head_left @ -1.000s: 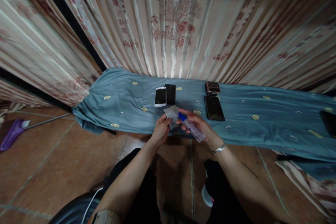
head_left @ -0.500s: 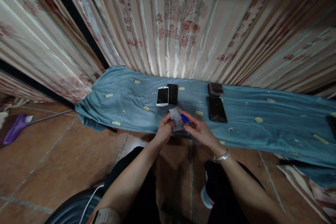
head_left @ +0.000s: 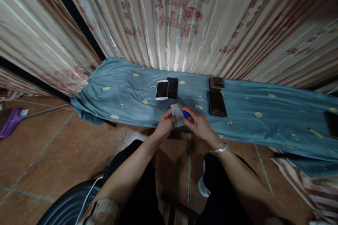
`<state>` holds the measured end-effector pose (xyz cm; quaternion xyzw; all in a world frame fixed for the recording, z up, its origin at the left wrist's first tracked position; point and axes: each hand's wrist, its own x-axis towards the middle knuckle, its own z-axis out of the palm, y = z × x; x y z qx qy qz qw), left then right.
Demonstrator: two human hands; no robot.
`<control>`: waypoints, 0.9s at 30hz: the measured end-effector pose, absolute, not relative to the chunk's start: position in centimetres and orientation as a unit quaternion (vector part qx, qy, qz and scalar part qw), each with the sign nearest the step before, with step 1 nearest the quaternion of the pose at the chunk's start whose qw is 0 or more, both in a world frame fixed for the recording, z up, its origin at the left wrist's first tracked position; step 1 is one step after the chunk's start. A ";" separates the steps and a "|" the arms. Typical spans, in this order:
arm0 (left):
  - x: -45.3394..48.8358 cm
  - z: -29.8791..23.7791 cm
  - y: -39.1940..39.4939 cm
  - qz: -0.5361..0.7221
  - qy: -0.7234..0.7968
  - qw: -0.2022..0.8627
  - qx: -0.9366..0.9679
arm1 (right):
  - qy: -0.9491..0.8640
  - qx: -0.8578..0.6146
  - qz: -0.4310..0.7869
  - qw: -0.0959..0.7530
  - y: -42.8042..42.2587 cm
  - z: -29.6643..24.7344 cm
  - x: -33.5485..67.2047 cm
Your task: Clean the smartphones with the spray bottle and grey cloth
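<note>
My left hand (head_left: 165, 126) pinches a small grey-white cloth (head_left: 176, 113) at the near edge of the blue sheet (head_left: 126, 95). My right hand (head_left: 200, 126) is closed round a small clear spray bottle with a blue cap (head_left: 187, 115), its cap end pointing at the cloth. The bottle's body is mostly hidden in my palm. Just beyond my hands lie a white phone (head_left: 162, 89) and a black phone (head_left: 173, 87) side by side.
A larger black phone (head_left: 217, 103) and a blurred small dark object (head_left: 217, 82) lie to the right on the sheet. Another dark device (head_left: 333, 123) is at the far right edge. Patterned curtains hang behind. A purple mop (head_left: 10, 123) rests on the tiled floor at left.
My right hand has turned the bottle in, so less of its clear body shows than a second ago. Both hands have come closer together at the cloth. The view shifted slightly.
</note>
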<state>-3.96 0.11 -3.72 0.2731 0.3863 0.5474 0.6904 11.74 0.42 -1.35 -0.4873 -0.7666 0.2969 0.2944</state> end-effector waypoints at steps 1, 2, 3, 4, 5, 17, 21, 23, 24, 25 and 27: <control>-3.9 -3.7 0.1 0.545 0.383 0.694 0.272 | -0.767 -0.487 0.297 0.293 0.4 -1.4 11.7; -3.9 -3.6 0.0 0.544 0.381 0.696 0.273 | -0.768 -0.486 0.298 0.292 0.4 -1.4 11.7; -4.0 -3.6 0.0 0.543 0.379 0.697 0.273 | -0.770 -0.485 0.298 0.289 0.4 -1.4 11.7; -4.0 -3.6 0.0 0.543 0.379 0.697 0.275 | -0.772 -0.484 0.296 0.287 0.4 -1.5 11.7; -4.0 -3.6 0.0 0.544 0.379 0.696 0.277 | -0.775 -0.482 0.295 0.284 0.4 -1.6 11.7; -4.5 -4.0 0.4 0.562 0.388 0.683 0.258 | -0.758 -0.502 0.285 0.304 1.0 -2.2 12.7; -5.0 -3.9 0.6 0.585 0.393 0.670 0.234 | -0.779 -0.540 0.192 0.253 2.7 -4.3 13.6; -5.2 -3.9 0.6 0.586 0.389 0.675 0.224 | -0.781 -0.562 0.158 0.222 3.6 -5.3 13.8; -5.3 -3.8 0.6 0.584 0.389 0.678 0.218 | -0.780 -0.565 0.148 0.225 3.9 -5.6 13.8; -5.5 -3.7 0.5 0.581 0.388 0.683 0.214 | -0.777 -0.566 0.142 0.238 4.1 -5.7 13.7; -5.8 -3.3 0.5 0.576 0.379 0.694 0.206 | -0.759 -0.559 0.157 0.296 4.2 -5.4 13.5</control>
